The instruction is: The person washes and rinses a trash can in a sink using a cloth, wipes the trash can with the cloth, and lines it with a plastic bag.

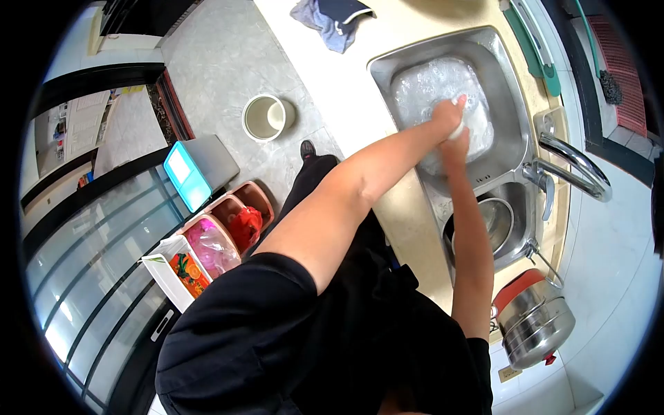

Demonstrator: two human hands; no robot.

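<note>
My left hand (447, 116) and my right hand (454, 148) are close together over the larger bay of a steel sink (508, 76). Between them shows a small bit of something white (456, 131), either a cloth or foam; I cannot tell which. The fingers of both hands look curled around it, though much of them is hidden. Below lies cloudy, sudsy water (432, 79) with bubbles, filling a squarish area of the bay. My left forearm crosses the counter, and my right forearm passes over the smaller bay.
A metal bowl (499, 223) sits in the smaller bay. The chrome faucet (574, 162) arches at the right, with a steel pot (536, 328) nearer me. Grey-blue cloths (328, 21) lie on the counter (315, 69). A bucket (266, 117) and bins (228, 214) stand on the floor.
</note>
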